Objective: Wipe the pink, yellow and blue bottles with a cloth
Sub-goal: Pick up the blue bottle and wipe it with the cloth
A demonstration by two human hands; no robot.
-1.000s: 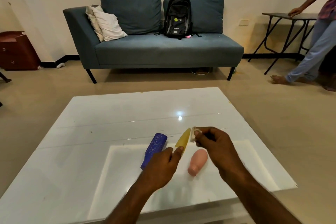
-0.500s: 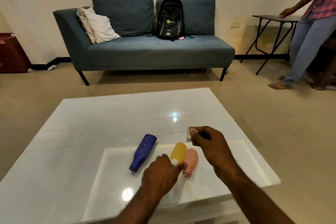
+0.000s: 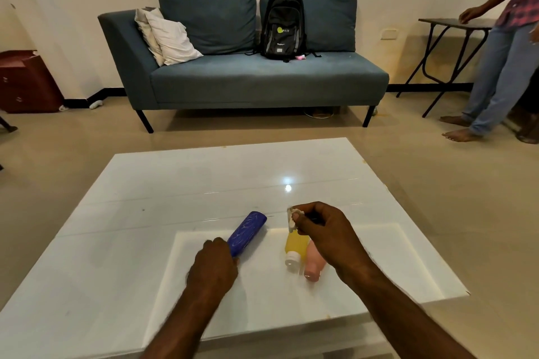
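Three bottles lie on the glossy white table (image 3: 175,183). The blue bottle (image 3: 248,232) points away to the right, and my left hand (image 3: 214,267) grips its near end, which it hides. The yellow bottle (image 3: 294,245), with its white cap toward me, lies against the pink bottle (image 3: 313,265) on its right. My right hand (image 3: 323,233) hovers over the far ends of those two and pinches a small white cloth (image 3: 291,217) between thumb and fingers.
Across the floor stands a blue sofa (image 3: 248,79) with a black backpack (image 3: 282,26) and pillows. A person (image 3: 501,61) stands at the far right by a dark folding table (image 3: 449,23). A red cabinet (image 3: 26,81) sits at the left wall.
My left hand laid the yellow bottle down beside the pink one, let go and moved left onto the blue bottle. My right hand kept the cloth and stayed nearly in place.
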